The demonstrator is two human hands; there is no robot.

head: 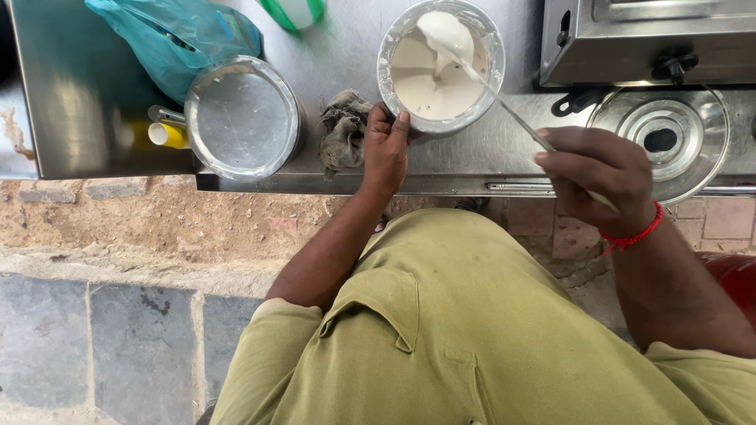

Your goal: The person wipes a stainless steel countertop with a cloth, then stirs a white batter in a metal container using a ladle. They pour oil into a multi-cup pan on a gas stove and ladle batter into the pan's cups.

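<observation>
Head view: left hand (386, 149) clamped batter container (440, 66) at seven o'clock; right hand (602, 179) gripped ladle (472, 67), loaded; best lifted level, container braced.

Left hand: the left hand (386, 149) grips the near side of a steel pot (441, 67) of pale batter (425, 79).
Right hand: the right hand (602, 177) holds a long ladle (488, 83), its bowl lifted, coated in batter.
Beside pot: a grey rag (342, 130), a round lid (242, 116).
Surface: steel counter (79, 94).
</observation>
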